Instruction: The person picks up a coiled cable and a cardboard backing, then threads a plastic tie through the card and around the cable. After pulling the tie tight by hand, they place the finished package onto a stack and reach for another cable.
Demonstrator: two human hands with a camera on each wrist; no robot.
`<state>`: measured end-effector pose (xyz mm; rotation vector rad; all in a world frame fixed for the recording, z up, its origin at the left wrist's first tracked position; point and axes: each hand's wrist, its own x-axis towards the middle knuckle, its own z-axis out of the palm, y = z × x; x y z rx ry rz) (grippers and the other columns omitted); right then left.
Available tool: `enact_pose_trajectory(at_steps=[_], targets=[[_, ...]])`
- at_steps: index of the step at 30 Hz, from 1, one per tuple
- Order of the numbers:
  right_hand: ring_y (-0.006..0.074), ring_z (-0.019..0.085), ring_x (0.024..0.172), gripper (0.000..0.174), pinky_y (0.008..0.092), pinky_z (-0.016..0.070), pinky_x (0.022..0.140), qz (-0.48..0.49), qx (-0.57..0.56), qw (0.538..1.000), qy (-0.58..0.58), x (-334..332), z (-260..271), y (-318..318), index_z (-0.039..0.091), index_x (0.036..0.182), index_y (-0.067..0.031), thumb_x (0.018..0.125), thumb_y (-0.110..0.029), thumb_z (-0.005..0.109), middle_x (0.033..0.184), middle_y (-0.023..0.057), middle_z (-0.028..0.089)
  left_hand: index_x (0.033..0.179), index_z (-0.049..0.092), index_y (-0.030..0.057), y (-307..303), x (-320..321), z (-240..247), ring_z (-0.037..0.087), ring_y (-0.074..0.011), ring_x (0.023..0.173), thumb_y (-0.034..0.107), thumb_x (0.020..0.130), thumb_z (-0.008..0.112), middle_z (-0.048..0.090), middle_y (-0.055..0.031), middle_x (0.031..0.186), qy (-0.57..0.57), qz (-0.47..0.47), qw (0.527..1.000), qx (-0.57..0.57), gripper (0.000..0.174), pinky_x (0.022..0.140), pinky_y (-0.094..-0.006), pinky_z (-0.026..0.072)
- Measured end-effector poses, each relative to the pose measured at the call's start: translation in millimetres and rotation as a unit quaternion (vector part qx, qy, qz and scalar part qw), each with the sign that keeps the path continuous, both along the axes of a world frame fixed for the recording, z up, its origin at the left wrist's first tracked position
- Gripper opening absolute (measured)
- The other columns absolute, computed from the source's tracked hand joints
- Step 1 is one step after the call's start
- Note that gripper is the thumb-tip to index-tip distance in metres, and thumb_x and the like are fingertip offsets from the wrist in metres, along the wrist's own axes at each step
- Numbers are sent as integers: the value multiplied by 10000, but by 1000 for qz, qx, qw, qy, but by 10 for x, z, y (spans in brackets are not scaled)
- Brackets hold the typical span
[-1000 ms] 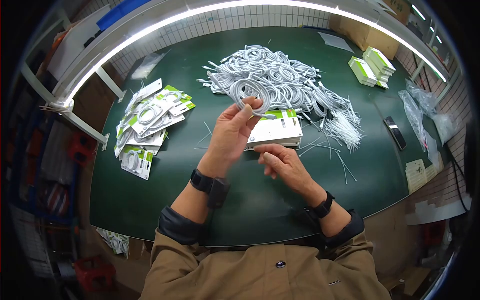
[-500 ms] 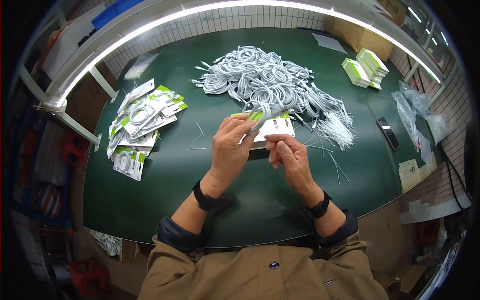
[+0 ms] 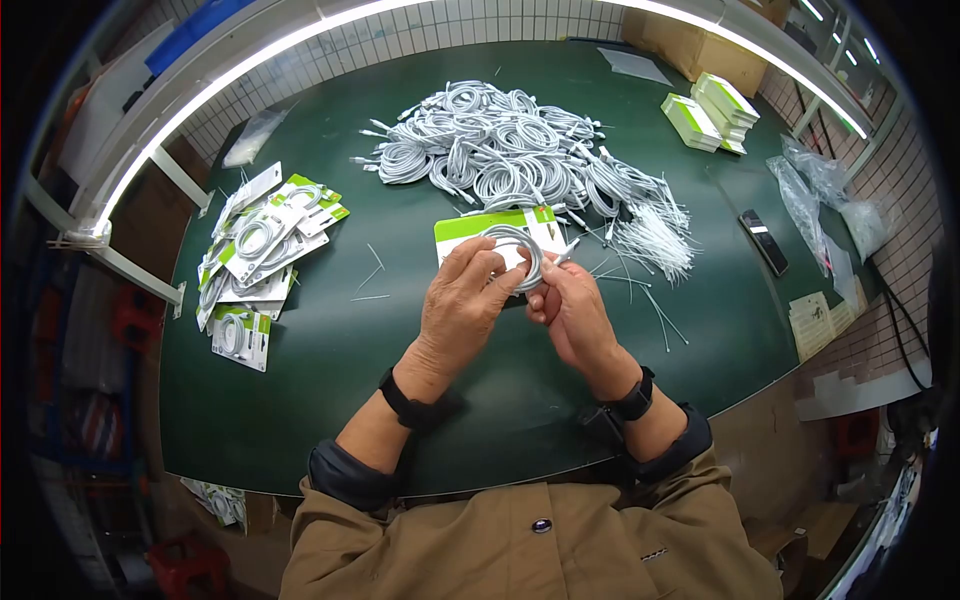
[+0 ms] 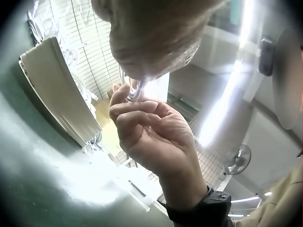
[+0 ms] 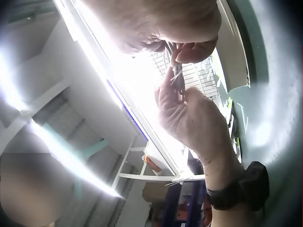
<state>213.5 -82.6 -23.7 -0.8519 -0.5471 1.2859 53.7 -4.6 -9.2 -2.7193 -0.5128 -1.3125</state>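
In the head view a coiled white cable (image 3: 533, 258) is held between both hands, above a stack of white and green packaging cards (image 3: 455, 229). My left hand (image 3: 462, 300) pinches the coil's left side between thumb and fingers. On the other side, my right hand (image 3: 578, 318) grips the coil near its plug end (image 3: 568, 247), which sticks up past the fingers. The left wrist view catches the card stack (image 4: 57, 87) edge-on beside the hands. Fingers meet at the cable (image 5: 179, 81) in the right wrist view, partly hiding it.
Behind the cards lies a big heap of coiled cables (image 3: 490, 140), with a bundle of thin white ties (image 3: 655, 238) at its right. Carded cables (image 3: 265, 235) are piled at left. Farther right are green-white card stacks (image 3: 708, 115), a phone (image 3: 764, 242) and plastic bags (image 3: 800, 205).
The cable coil has come down from raised in the left hand to just over the card stack. The right hand, holding nothing before, has moved up and taken hold of it.
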Motion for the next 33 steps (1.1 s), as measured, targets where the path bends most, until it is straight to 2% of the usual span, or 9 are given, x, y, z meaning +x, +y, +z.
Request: enact_pose_trajectory(at_steps=[7, 11, 13, 14, 17, 18, 22, 28, 33], targets=[[42, 431, 625, 287, 236, 361, 567, 39, 53, 990, 124, 199, -33, 36, 576, 1327, -21, 1073, -152, 549, 892, -27, 590, 1194, 780, 154, -31, 6, 41, 593, -331, 1323, -97, 781, 655, 652, -79, 1256, -20, -15, 1000, 7, 499, 1026, -438, 561], [48, 467, 664, 321, 241, 381, 593, 7, 117, 984, 131, 238, 37, 31, 566, 1354, -22, 1118, -237, 529, 950, -31, 607, 1281, 716, 103, -1, -56, 92, 608, -306, 1279, -88, 809, 680, 604, -134, 1311, -98, 14, 982, -158, 511, 1010, -415, 564], [57, 507, 692, 350, 250, 415, 615, -2, 137, 983, 121, 258, 23, 40, 566, 1362, -24, 1130, -280, 516, 965, -30, 615, 1363, 668, 89, -40, -114, 138, 618, -298, 1254, -89, 851, 673, 594, -155, 1332, -166, -19, 920, -353, 541, 979, -397, 577], [64, 529, 708, 355, 258, 438, 631, -13, 132, 985, 110, 237, 25, 41, 565, 1368, -23, 1130, -282, 515, 975, -27, 623, 1458, 527, -24, -14, -161, 38, 613, -241, 1245, -18, 995, 607, 560, -159, 1394, -160, -52, 863, -476, 470, 950, -385, 579], [83, 589, 753, 374, 281, 501, 682, -12, 120, 990, 77, 131, 27, 34, 561, 1388, -21, 1130, -288, 512, 1009, -18, 646, 1451, 498, -53, -114, -169, 40, 621, -233, 1221, 141, 1061, 619, 552, -155, 1412, -259, -135, 634, -716, 453, 917, -367, 569], [89, 604, 766, 383, 288, 516, 699, 6, 120, 990, 69, 96, 4, 23, 559, 1396, -19, 1130, -292, 512, 1023, -15, 653, 1415, 528, -35, -155, -136, 55, 637, -218, 1187, 312, 1109, 552, 611, -149, 1350, -278, -151, 612, -725, 463, 933, -362, 543], [103, 631, 785, 457, 300, 542, 728, 65, 91, 993, 33, -103, -52, -46, 529, 1439, -15, 1137, -355, 479, 1056, 10, 684, 1383, 562, 1, -121, -143, -32, 668, -190, 1097, 399, 1139, 433, 721, -76, 1127, -334, -225, 523, -752, 485, 997, -396, 510], [95, 606, 718, 492, 271, 515, 649, 58, 69, 996, 23, -186, -39, -29, 509, 1482, -17, 1138, -368, 472, 995, 17, 690, 1462, 514, 95, -221, -113, -157, 685, -166, 992, 416, 1150, 393, 708, -32, 1006, -486, -213, 409, -743, 464, 950, -388, 530], [70, 526, 644, 447, 238, 445, 588, 95, 50, 994, 29, -170, -98, -16, 552, 1461, -44, 1128, -340, 514, 954, 3, 665, 1466, 508, 150, -135, -206, -152, 574, -106, 743, 404, 1156, 385, 673, -11, 945, -465, -290, 370, -750, 420, 793, -357, 522]])
